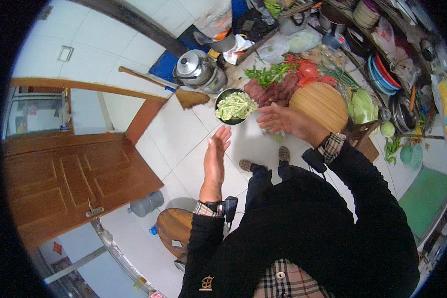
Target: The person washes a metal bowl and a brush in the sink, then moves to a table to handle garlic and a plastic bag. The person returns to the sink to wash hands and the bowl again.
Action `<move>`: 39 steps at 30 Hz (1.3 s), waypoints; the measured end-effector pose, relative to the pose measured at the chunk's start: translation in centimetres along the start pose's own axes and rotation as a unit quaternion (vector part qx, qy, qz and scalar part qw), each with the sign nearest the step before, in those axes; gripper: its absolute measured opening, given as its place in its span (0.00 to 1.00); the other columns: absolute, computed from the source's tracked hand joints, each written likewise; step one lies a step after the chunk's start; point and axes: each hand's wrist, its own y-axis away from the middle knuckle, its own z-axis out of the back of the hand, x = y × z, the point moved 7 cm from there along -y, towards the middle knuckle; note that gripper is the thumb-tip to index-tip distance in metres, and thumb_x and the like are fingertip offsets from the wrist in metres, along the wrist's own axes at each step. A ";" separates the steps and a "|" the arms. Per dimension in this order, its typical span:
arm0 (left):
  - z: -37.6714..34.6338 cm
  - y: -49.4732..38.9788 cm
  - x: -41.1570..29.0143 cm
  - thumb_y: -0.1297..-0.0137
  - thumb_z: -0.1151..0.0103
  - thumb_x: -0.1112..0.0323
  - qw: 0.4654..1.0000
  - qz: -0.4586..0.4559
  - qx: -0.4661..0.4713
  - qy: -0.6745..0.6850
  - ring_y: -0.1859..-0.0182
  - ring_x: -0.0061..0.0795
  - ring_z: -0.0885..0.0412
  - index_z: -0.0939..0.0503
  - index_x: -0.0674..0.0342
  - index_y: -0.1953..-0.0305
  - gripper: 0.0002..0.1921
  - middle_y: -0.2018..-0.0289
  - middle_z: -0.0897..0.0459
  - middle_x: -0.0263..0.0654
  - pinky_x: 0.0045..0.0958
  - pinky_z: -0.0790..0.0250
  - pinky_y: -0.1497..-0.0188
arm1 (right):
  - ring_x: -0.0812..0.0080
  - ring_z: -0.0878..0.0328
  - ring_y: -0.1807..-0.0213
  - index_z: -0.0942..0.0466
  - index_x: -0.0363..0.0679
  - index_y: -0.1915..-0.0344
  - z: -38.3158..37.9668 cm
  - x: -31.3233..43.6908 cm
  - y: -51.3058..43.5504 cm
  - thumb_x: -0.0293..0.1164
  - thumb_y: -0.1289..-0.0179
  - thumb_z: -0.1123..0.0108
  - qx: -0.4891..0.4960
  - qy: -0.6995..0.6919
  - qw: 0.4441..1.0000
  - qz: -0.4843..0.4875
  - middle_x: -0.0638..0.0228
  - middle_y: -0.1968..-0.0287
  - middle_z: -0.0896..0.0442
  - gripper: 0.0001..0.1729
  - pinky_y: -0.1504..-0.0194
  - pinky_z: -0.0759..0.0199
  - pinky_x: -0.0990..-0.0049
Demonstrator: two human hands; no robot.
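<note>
My left hand (216, 156) is raised over the tiled floor with its fingers apart and nothing in it. Just beyond its fingertips stands a metal bowl (234, 121) holding pale green cauliflower florets (235, 106). My right hand (279, 118), fingers spread, is to the right of the bowl and near a round wooden cutting board (319, 108); it seems to hold nothing. Partly hidden beneath the right hand is something pale green in what looks like clear plastic (278, 136). Behind the board lie dark red plastic bags (272, 91), green peppers (265, 75) and a red tomato or pepper (307, 68).
A metal pot (190, 64) and a broom (190, 98) stand at upper left. Cabbage (363, 106), blue and red basins (383, 76) and cluttered shelves are at right. A wooden door (82, 178), a water bottle (146, 204) and a wooden stool (175, 229) are at left.
</note>
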 end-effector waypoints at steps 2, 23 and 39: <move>-0.9 -0.2 -0.5 0.29 0.74 0.37 1.000 0.005 0.001 0.004 0.33 0.37 0.39 0.41 0.66 0.34 0.38 0.36 0.35 0.47 0.36 0.50 0.33 | 0.73 0.24 0.51 0.32 0.43 0.39 -1.1 -0.3 -0.5 0.53 0.30 0.57 0.016 0.040 0.999 0.006 0.64 0.49 0.22 0.31 0.53 0.30 0.74; -7.9 -0.4 14.1 0.29 0.68 0.38 0.923 0.131 0.344 -0.112 0.47 0.33 0.26 0.33 0.63 0.39 0.35 0.46 0.24 0.43 0.33 0.37 0.45 | 0.80 0.22 0.64 0.24 0.43 0.54 7.0 -26.5 30.7 0.39 0.30 0.55 -0.577 -0.121 0.799 0.119 0.70 0.64 0.17 0.15 0.63 0.31 0.81; -41.7 23.0 21.8 0.29 0.60 0.42 0.705 0.113 0.645 -0.272 0.61 0.28 0.21 0.28 0.65 0.48 0.29 0.60 0.19 0.40 0.28 0.32 0.57 | 0.77 0.20 0.66 0.24 0.46 0.58 -2.5 -53.0 56.6 0.41 0.34 0.52 -0.726 -0.319 0.499 0.350 0.69 0.65 0.17 0.14 0.64 0.31 0.77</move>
